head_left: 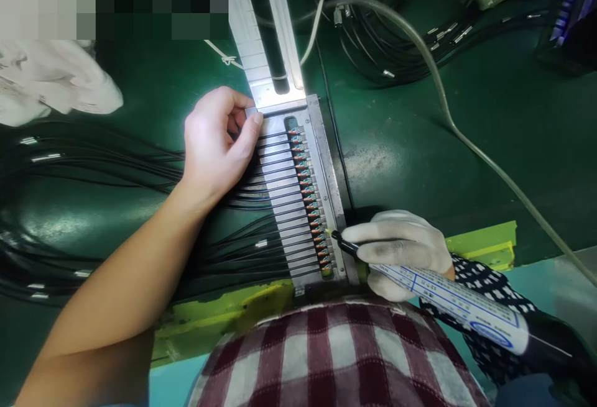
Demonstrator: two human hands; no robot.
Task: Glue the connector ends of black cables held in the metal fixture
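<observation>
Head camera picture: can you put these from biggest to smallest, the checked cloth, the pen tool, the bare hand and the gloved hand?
1. Checked cloth
2. Pen tool
3. Bare left hand and gloved right hand: too alike to rank

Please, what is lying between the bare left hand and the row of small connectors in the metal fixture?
The head view shows black cables lying side by side across the metal plate, between the left hand and the connectors.
</observation>
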